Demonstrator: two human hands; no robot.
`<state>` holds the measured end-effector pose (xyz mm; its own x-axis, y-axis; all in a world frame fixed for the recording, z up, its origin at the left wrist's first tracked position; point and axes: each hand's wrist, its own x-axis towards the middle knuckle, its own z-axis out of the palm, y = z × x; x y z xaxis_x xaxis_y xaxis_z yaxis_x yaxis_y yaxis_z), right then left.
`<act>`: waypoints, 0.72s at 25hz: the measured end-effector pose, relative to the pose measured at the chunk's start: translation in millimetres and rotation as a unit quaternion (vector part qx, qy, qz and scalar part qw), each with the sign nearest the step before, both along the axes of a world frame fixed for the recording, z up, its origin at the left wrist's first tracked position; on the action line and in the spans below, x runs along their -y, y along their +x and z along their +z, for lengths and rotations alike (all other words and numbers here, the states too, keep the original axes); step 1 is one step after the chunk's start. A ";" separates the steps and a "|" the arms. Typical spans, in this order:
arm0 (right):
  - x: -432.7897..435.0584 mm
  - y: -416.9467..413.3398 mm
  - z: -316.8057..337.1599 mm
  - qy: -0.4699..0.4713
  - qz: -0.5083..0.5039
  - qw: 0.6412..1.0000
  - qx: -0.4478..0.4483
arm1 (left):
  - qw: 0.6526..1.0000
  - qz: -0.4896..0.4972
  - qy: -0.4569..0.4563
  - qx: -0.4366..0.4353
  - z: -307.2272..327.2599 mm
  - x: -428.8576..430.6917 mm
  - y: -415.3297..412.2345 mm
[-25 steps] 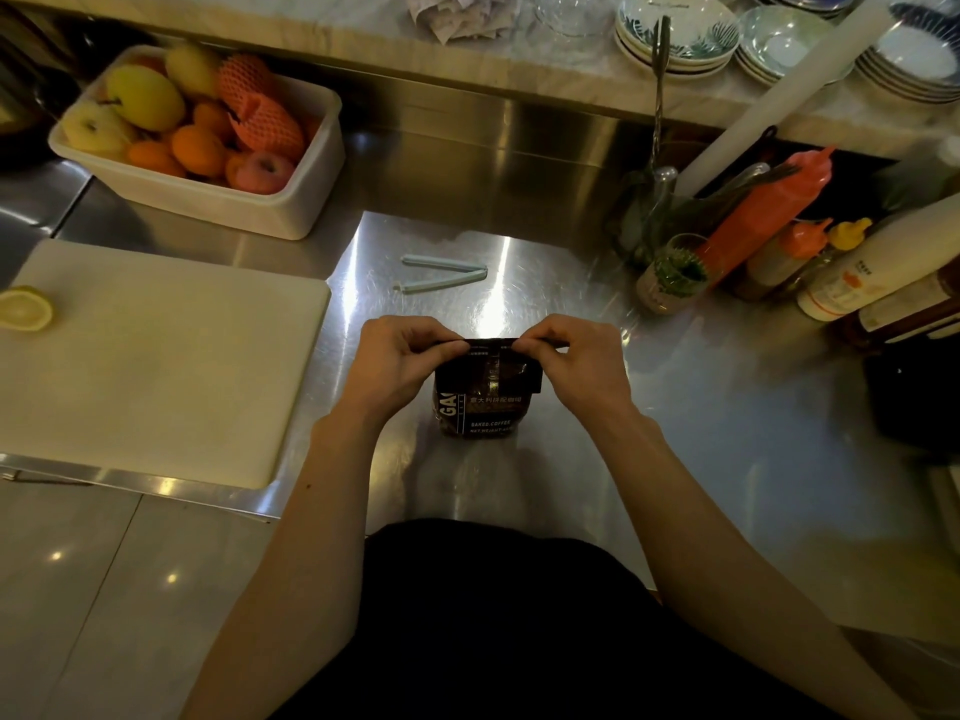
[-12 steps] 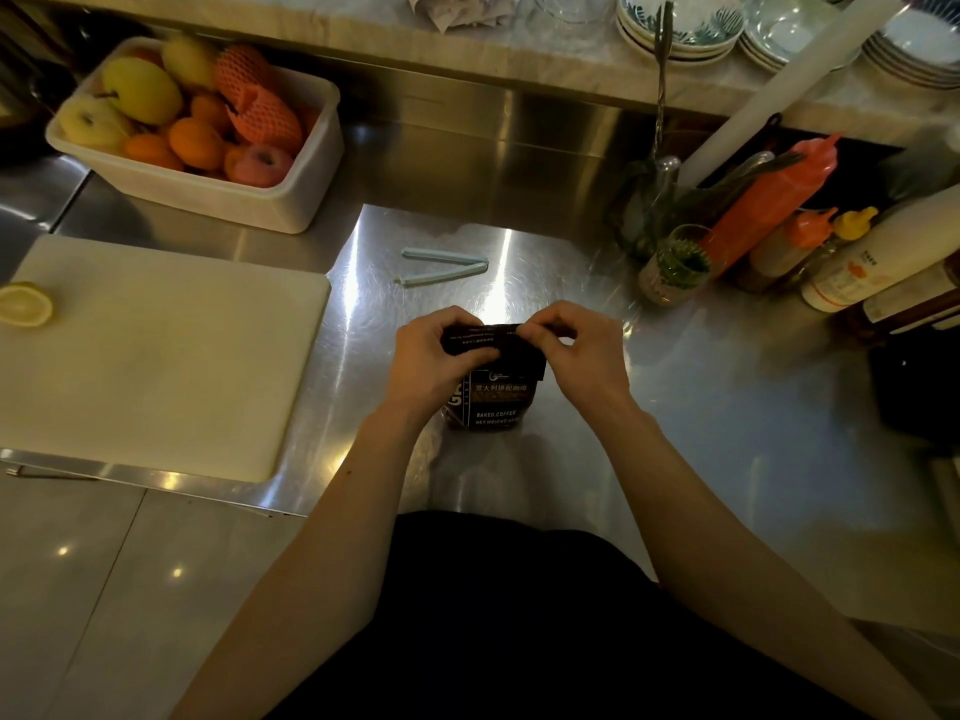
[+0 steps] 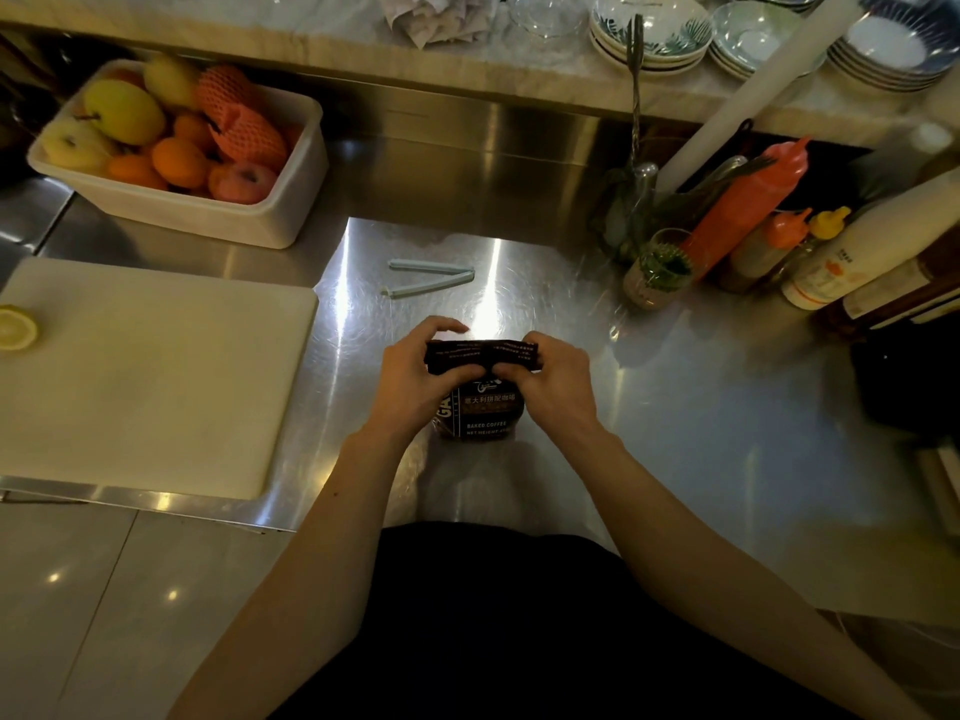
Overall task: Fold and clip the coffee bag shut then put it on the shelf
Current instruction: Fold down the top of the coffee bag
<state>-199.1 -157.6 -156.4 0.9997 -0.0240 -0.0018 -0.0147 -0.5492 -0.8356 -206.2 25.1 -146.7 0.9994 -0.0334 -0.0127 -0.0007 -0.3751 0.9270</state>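
Note:
A dark coffee bag point(image 3: 485, 413) with white print stands upright on the steel counter in front of me. Its top is rolled over into a flat band. My left hand point(image 3: 415, 379) pinches the left end of that fold and my right hand point(image 3: 558, 381) pinches the right end, thumbs on the near side. A pale blue bag clip point(image 3: 431, 278) lies open in a V on the counter just beyond the bag, touched by neither hand.
A white cutting board point(image 3: 150, 371) with a lemon half point(image 3: 15, 327) lies to the left. A white tub of fruit point(image 3: 182, 148) stands at the back left. Sauce bottles point(image 3: 748, 205) and a small jar point(image 3: 657, 270) crowd the right. Stacked bowls point(image 3: 654, 33) sit on the raised ledge behind.
Both hands have rolled the bag's top further down toward me, so the folded band is thicker and the bag's front label now shows below it.

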 end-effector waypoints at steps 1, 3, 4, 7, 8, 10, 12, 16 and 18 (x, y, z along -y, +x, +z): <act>1.5 -2.2 -1.3 0.004 0.000 1.000 0.002 | 1.000 -0.016 0.012 -0.003 -2.1 -1.8 -0.9; 6.1 -3.9 -2.2 0.014 0.010 1.000 -0.001 | 0.999 -0.028 0.011 -0.015 -5.2 -3.5 -3.5; 9.7 -2.3 -1.5 0.019 0.024 0.999 -0.009 | 0.999 -0.025 0.003 -0.023 -5.6 -3.5 -4.3; 21.2 4.3 3.1 0.028 0.078 0.996 -0.037 | 0.999 -0.030 -0.004 -0.027 -6.0 -2.0 -4.0; 24.1 5.0 3.5 0.027 0.089 0.995 -0.039 | 0.999 -0.039 -0.004 -0.032 -5.8 -2.3 -3.1; 26.3 3.8 3.2 0.015 0.101 0.994 -0.038 | 0.997 -0.059 -0.004 -0.040 -5.6 -5.6 -2.3; 25.7 3.9 1.4 0.004 0.107 0.994 -0.029 | 0.997 -0.073 0.006 -0.033 -5.6 -9.5 -1.3; 25.9 7.8 -2.0 0.004 0.090 0.996 -0.012 | 0.996 -0.073 -0.016 -0.049 -5.3 -15.9 1.4; 24.9 7.1 -2.9 0.003 0.087 0.996 -0.007 | 0.996 -0.057 -0.048 -0.058 -4.6 -17.4 1.1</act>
